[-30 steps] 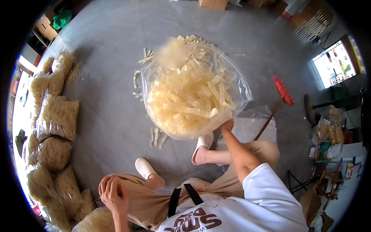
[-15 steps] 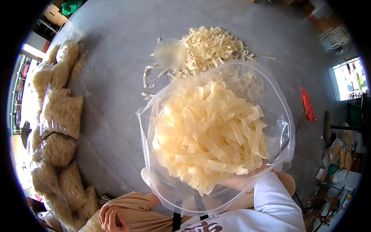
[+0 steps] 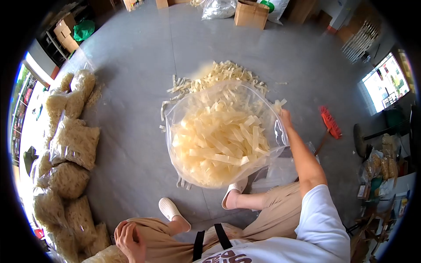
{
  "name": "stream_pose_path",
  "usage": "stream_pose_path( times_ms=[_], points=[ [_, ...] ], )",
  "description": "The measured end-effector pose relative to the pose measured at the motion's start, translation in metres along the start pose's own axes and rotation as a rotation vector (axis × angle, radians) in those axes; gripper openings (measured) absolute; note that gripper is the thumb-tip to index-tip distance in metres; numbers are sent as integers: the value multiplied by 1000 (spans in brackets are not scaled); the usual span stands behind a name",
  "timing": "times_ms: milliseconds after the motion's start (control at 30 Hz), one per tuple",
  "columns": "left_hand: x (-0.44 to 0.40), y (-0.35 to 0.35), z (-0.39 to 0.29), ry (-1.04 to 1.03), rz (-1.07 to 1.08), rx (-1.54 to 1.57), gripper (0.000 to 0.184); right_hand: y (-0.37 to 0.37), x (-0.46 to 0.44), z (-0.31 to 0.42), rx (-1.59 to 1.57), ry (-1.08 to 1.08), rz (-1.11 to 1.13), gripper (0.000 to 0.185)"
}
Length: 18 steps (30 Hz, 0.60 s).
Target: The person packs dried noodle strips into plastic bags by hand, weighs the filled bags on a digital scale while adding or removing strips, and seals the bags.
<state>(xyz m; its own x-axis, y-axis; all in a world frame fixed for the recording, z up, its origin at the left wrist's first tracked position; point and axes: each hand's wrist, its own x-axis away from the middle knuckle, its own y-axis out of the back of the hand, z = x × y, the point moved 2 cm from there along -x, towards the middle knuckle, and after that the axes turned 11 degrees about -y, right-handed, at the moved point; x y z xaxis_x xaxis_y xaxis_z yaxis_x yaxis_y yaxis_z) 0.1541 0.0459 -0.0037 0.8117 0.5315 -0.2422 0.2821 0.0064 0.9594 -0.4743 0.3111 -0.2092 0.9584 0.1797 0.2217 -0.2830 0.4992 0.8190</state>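
Hands well apart. Left hand [image 3: 130,240] rests on your left knee [image 3: 152,234], loosely curled, nothing visible in it. Ahead of your shoes [image 3: 168,208], a clear plastic bag [image 3: 277,133] filled with broad pale ribbons [image 3: 219,136]; whether its base meets the grey floor [image 3: 131,131] cannot be seen. Your right hand [image 3: 286,117] is the nearer one, just beside the bag's right rim, closed on a few strips [image 3: 279,104]; contact with the plastic unclear. From it, the bag lies left and slightly back toward you. Bag mouth faces up; outline roundish, no clear long axis. Held strips point mostly forward, away from you. Beyond: loose pile [image 3: 232,72], then cardboard box [image 3: 251,14].
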Motion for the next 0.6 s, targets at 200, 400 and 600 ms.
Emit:
stream_pose_path(
  times_ms=[200,400,600],
  points=[
    [17,6,-1,-15,-89,34,12,99,42,115,-720,278,71,15],
    [30,15,-3,-54,-206,70,7,153,134,244,-785,634,261,24],
    [48,1,4,-85,-262,30,7,76,315,342,-619,720,728,20]
  ],
)
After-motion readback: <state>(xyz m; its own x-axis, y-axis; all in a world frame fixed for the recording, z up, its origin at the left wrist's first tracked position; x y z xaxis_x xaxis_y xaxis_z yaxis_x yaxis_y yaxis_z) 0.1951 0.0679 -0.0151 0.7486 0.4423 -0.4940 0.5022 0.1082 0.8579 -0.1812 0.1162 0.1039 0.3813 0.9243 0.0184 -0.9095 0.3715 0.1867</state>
